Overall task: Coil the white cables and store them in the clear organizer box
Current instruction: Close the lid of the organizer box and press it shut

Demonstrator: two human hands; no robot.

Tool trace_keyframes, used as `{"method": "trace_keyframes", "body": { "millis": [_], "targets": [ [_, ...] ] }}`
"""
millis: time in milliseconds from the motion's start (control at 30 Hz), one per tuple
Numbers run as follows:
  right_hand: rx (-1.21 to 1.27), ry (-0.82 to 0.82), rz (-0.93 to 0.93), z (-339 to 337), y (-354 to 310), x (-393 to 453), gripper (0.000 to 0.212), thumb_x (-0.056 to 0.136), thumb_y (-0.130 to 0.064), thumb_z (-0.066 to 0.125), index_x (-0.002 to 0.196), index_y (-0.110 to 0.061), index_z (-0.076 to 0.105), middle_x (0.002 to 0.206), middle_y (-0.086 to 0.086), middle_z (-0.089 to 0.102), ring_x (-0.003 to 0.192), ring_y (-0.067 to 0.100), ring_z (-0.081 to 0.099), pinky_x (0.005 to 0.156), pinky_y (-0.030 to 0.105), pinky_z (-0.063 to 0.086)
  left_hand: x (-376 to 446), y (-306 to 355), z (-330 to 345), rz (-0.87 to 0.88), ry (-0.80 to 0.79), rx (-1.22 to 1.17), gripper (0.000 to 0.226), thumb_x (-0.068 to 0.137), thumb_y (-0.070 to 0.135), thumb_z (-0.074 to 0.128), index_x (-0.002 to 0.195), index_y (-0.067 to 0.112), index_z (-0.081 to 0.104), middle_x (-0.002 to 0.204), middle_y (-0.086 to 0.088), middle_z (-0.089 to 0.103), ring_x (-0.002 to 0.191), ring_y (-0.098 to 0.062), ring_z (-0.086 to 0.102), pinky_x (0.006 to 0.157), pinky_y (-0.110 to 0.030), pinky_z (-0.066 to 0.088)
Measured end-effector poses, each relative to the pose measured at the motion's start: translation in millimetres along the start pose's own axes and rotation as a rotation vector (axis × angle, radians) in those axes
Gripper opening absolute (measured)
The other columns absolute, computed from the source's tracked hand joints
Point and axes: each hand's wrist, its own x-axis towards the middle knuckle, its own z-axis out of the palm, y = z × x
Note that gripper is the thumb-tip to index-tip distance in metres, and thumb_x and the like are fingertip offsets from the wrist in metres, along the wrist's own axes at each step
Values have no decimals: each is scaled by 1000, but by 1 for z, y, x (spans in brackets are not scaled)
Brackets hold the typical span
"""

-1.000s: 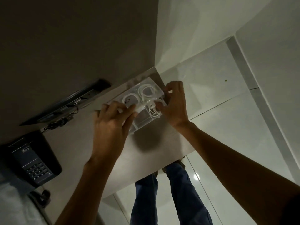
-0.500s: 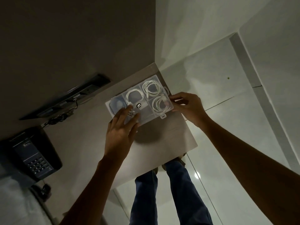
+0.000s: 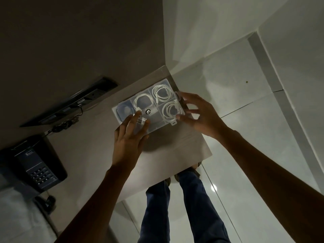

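Note:
The clear organizer box [image 3: 158, 124] lies flat on the pale desk [image 3: 175, 151] near its far right corner, lid down over it. Three coiled white cables show through the lid: one [image 3: 142, 102] in the middle compartment, one [image 3: 162, 92] at the far right, one [image 3: 171, 111] at the near right. My left hand [image 3: 130, 137] rests flat on the box's near left part, fingers spread over a label. My right hand [image 3: 198, 113] is at the box's right edge, fingers apart, fingertips touching the side by the latch tabs.
A dark desk phone [image 3: 35, 165] sits at the left of the desk. A black power strip [image 3: 73, 100] with a tangled black cord [image 3: 61, 126] runs along the wall. The desk's right edge drops to a glossy tiled floor [image 3: 245, 137]; my legs [image 3: 184, 207] stand below.
The box's lid came down and the box now lies flat. My left hand slid onto the lid; my right hand moved from over the box to its right edge.

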Motion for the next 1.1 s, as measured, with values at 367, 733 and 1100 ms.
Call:
{"method": "trace_keyframes", "body": {
  "millis": [367, 733, 1100],
  "targets": [
    [-391, -121, -281, 13, 4, 0, 72, 96, -32, 64, 160, -7, 40, 172, 15, 29, 162, 33, 26, 117, 53, 51, 15, -19, -29, 109, -93, 6, 65, 78, 26, 91, 138, 16, 69, 151, -18, 58, 137, -45, 56, 105, -60, 53],
    [-468, -107, -354, 15, 14, 7, 78, 95, -40, 68, 160, -6, 40, 173, 12, 31, 157, 24, 39, 115, 43, 53, -2, -19, 5, 79, -19, 28, 56, 100, 28, 63, 154, 24, 50, 170, -9, 34, 158, -33, 30, 119, -42, 42],
    [-935, 113, -418, 47, 30, -7, 70, 113, -48, 44, 164, -3, 28, 174, 20, 25, 163, 31, 24, 125, 39, 43, -10, -22, 32, 115, 45, 128, 71, 95, 16, 78, 157, 16, 45, 168, -20, 34, 156, -42, 32, 115, -49, 51]
  ]
}}
